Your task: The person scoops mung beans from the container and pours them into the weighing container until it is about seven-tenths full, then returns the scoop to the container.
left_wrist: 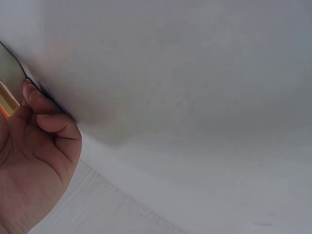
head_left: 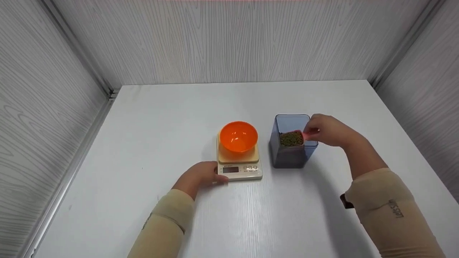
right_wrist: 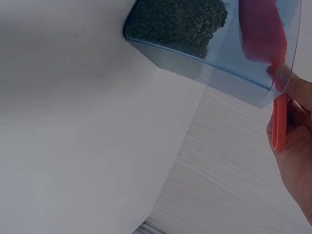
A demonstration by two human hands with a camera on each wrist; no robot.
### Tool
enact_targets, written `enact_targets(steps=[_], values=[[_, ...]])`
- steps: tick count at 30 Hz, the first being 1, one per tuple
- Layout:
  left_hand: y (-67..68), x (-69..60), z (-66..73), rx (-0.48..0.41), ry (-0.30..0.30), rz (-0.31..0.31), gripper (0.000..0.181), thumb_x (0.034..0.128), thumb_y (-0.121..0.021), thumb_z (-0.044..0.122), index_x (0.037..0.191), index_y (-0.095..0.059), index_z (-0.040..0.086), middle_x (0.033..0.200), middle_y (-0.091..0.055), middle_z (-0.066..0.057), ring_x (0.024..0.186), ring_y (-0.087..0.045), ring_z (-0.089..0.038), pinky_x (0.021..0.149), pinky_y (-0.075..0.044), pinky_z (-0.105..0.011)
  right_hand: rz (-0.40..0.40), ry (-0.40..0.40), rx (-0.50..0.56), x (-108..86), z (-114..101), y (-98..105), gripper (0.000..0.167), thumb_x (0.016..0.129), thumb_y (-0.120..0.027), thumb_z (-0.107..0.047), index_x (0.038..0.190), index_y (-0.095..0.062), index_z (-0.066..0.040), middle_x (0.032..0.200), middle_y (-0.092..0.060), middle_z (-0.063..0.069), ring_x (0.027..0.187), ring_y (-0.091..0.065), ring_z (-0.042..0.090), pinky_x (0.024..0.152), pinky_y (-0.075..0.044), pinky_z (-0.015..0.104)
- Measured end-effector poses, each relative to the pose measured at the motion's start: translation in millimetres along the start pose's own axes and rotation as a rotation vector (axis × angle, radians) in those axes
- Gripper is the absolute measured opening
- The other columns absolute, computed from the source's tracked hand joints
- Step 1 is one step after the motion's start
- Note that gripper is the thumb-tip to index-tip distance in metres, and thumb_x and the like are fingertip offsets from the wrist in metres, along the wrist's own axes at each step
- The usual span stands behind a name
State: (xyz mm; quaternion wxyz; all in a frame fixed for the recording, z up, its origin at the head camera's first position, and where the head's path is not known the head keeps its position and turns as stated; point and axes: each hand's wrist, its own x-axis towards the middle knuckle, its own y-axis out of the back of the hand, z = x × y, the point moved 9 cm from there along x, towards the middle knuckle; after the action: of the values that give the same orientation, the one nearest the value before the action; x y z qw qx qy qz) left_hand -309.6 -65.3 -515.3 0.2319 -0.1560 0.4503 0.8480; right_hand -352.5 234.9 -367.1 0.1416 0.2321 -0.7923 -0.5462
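My right hand (head_left: 328, 130) pinches the handle of a red scoop (right_wrist: 279, 124) at the top of a clear bluish container (head_left: 289, 163). The scoop's bowl is heaped with small green beans (head_left: 291, 138) and sits inside the rim. More green beans (right_wrist: 173, 24) show through the container wall in the right wrist view. An orange bowl (head_left: 239, 137) stands on the platform of a kitchen scale (head_left: 251, 175), left of the container. My left hand (head_left: 203, 174) grips the scale's front left corner, thumb along the front edge. The scale's display digits are too small to read.
The things stand on a white table (head_left: 161, 118). Grey wood-grain panels rise at the back (head_left: 229, 43) and on both sides. A metal rail (head_left: 71, 195) runs along the table's left edge.
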Motion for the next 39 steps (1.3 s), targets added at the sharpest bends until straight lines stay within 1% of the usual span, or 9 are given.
enact_targets(steps=[3, 9, 11, 17, 20, 26, 32, 36, 39], values=[[0.0, 0.3, -1.6, 0.006, 0.016, 0.007, 0.053, 0.0711, -0.072, 0.049, 0.118, -0.059, 0.027, 0.116, -0.057, 0.004, 0.109, -0.048, -0.021, 0.104, -0.028, -0.046, 0.008, -0.024, 0.04, -4.0, 4.8, 1.0, 0.009, 0.083, -0.065, -0.007, 0.091, -0.067, -0.005, 0.087, -0.054, 0.006, 0.08, -0.049, 0.019, 0.069, -0.045, 0.035], [0.0, 2.1, -1.2, 0.045, 0.005, 0.021, 0.054, 0.0716, -0.071, 0.049, 0.118, -0.058, 0.025, 0.119, -0.057, 0.002, 0.11, -0.048, -0.021, 0.104, -0.029, -0.044, 0.028, -0.072, 0.12, -10.3, 13.1, 2.0, 0.008, 0.085, -0.063, -0.008, 0.092, -0.067, -0.006, 0.091, -0.053, 0.007, 0.081, -0.047, 0.019, 0.07, -0.044, 0.034], [0.1, 2.2, -1.1, 0.045, 0.009, 0.021, 0.054, 0.0716, -0.072, 0.049, 0.118, -0.058, 0.024, 0.118, -0.057, 0.002, 0.109, -0.048, -0.021, 0.104, -0.029, -0.044, 0.035, -0.075, 0.125, -11.5, 15.3, 2.2, 0.008, 0.085, -0.064, -0.008, 0.092, -0.067, -0.006, 0.091, -0.054, 0.006, 0.082, -0.047, 0.019, 0.07, -0.043, 0.034], [0.1, 0.7, 1.4, 0.044, -0.006, 0.013, 0.054, 0.0731, -0.071, 0.047, 0.119, -0.058, 0.022, 0.118, -0.057, 0.001, 0.108, -0.049, -0.021, 0.103, -0.03, -0.044, 0.049, -0.087, 0.123, -15.0, 21.8, 3.6, 0.009, 0.084, -0.065, -0.009, 0.092, -0.067, -0.007, 0.091, -0.054, 0.006, 0.082, -0.047, 0.019, 0.069, -0.043, 0.033], [0.5, -0.5, 0.9, 0.039, 0.001, 0.011, 0.052, 0.0736, -0.071, 0.047, 0.118, -0.059, 0.023, 0.118, -0.057, 0.001, 0.108, -0.048, -0.021, 0.103, -0.029, -0.044, 0.055, -0.088, 0.134, -16.9, 24.1, 4.9, 0.009, 0.084, -0.065, -0.008, 0.093, -0.067, -0.007, 0.091, -0.054, 0.006, 0.081, -0.047, 0.019, 0.069, -0.043, 0.033], [0.9, -2.1, 1.1, 0.028, 0.012, 0.003, 0.05, 0.0741, -0.071, 0.047, 0.118, -0.059, 0.025, 0.116, -0.057, 0.003, 0.107, -0.048, -0.021, 0.104, -0.029, -0.045, 0.101, -0.072, 0.172, -22.2, 26.7, 7.6, 0.01, 0.084, -0.066, -0.011, 0.093, -0.068, -0.006, 0.091, -0.056, 0.006, 0.081, -0.048, 0.018, 0.069, -0.042, 0.031], [0.7, -1.8, -0.4, 0.033, 0.03, 0.007, 0.052, 0.073, -0.071, 0.048, 0.117, -0.059, 0.025, 0.116, -0.057, 0.003, 0.107, -0.048, -0.021, 0.103, -0.029, -0.045, 0.141, -0.085, 0.19, -25.3, 30.8, 8.9, 0.01, 0.084, -0.066, -0.015, 0.091, -0.067, -0.008, 0.091, -0.056, 0.004, 0.081, -0.047, 0.016, 0.067, -0.041, 0.026], [1.0, -1.6, 0.6, 0.04, 0.016, 0.014, 0.048, 0.0727, -0.071, 0.048, 0.113, -0.06, 0.025, 0.113, -0.058, 0.003, 0.105, -0.049, -0.02, 0.103, -0.03, -0.044, 0.148, -0.091, 0.229, -28.4, 33.9, 9.1, 0.012, 0.085, -0.066, -0.015, 0.094, -0.066, -0.008, 0.093, -0.055, 0.005, 0.082, -0.048, 0.016, 0.066, -0.042, 0.022], [1.3, -1.1, 1.3, 0.031, 0.007, 0.015, 0.045, 0.073, -0.071, 0.047, 0.111, -0.061, 0.025, 0.112, -0.059, 0.003, 0.106, -0.049, -0.021, 0.103, -0.03, -0.044, 0.155, -0.112, 0.281, -31.2, 38.0, 8.0, 0.015, 0.085, -0.066, -0.017, 0.096, -0.066, -0.008, 0.093, -0.055, 0.005, 0.082, -0.048, 0.017, 0.066, -0.043, 0.02]])
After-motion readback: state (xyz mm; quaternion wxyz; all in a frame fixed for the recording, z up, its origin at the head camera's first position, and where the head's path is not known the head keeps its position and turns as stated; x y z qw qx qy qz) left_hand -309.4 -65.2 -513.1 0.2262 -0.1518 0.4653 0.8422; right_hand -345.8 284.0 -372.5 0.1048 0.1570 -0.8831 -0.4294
